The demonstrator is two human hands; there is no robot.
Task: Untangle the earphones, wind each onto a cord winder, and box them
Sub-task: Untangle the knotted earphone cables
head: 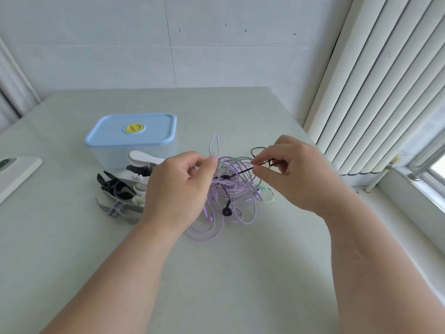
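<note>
Head view: my left hand (178, 189) and right hand (298, 177) work above a tangle of earphones (238, 189) that lies on the pale table (216, 273) directly between and below them. My left hand is curled, thumb and forefinger pinching the lilac cords at the top of the tangle, where one lilac loop (216, 135) stands up just beyond the thumb. My right hand is also curled, its thumb and forefinger pinching a black cord (240, 171) that runs taut from those fingertips down toward my left hand and into the tangle; a small black loop rises just beyond the right forefinger. A black earbud (226, 211) hangs at the near side of the tangle, below my left thumb, and a pale green cord (267, 196) trails out beneath my right hand. Just left of my left hand lie the winders (118, 189), black, white and grey, piled together. Beyond them sits the box (130, 131), its blue lid on. Blinds (385, 80) hang well to the right of my right hand.
</note>
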